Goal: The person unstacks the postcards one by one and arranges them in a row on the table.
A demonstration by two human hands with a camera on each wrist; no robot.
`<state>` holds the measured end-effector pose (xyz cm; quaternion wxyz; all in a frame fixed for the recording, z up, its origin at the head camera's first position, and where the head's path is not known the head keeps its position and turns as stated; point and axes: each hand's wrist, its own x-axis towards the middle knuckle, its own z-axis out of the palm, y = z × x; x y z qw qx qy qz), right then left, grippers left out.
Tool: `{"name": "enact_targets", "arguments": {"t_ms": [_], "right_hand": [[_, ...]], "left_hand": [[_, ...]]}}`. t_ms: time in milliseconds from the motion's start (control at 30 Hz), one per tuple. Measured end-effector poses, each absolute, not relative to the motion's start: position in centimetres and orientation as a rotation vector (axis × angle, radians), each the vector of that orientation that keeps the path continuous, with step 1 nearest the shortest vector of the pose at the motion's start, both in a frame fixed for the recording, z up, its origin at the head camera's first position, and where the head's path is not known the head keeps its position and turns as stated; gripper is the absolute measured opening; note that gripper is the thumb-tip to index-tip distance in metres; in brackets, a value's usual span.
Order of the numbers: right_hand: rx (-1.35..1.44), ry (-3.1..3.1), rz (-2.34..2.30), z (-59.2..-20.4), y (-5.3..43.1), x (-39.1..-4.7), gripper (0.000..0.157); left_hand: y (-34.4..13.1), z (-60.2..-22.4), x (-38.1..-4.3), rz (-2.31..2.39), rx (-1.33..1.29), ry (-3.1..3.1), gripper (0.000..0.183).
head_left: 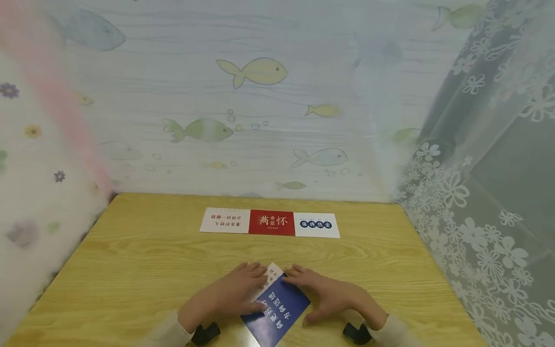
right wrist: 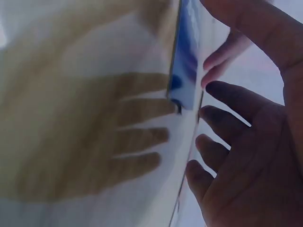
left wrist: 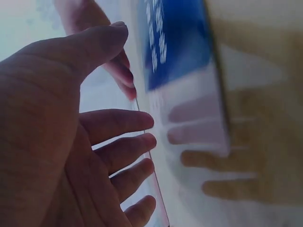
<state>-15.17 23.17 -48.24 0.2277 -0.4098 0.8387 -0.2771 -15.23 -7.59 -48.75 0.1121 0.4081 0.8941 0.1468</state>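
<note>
A blue card (head_left: 283, 295) with white Chinese characters lies slanted on the wooden table. From its far corner shows a white card (head_left: 273, 268) with dark lettering; whether the two are separate or one printed piece I cannot tell. At the left edge is my left hand (head_left: 230, 295), thumb over the blue part, fingers spread in the left wrist view. On the other side, my right hand (head_left: 331, 295) has its fingertips near the far right corner, touching or just above it. Neither hand curls round anything. Shadows of fingers fall beside the blue card (left wrist: 177, 45).
Farther back lies a row: a white card (head_left: 225, 220), a red card (head_left: 271, 222) and a white card with blue circles (head_left: 317, 225). Behind the table (head_left: 143, 270) hangs a fish-print curtain (head_left: 260, 144). Lace with white flowers (head_left: 472, 231) hangs on the right.
</note>
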Motion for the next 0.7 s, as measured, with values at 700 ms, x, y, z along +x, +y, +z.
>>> {"name": "enact_targets", "arguments": {"t_ms": [700], "right_hand": [[-1.025,2.717,-0.388,-48.3,21.7,-10.6,0.077]], "left_hand": [[-8.9,-49.3,-11.4,0.267,1.147,2.791,0.079]]}}
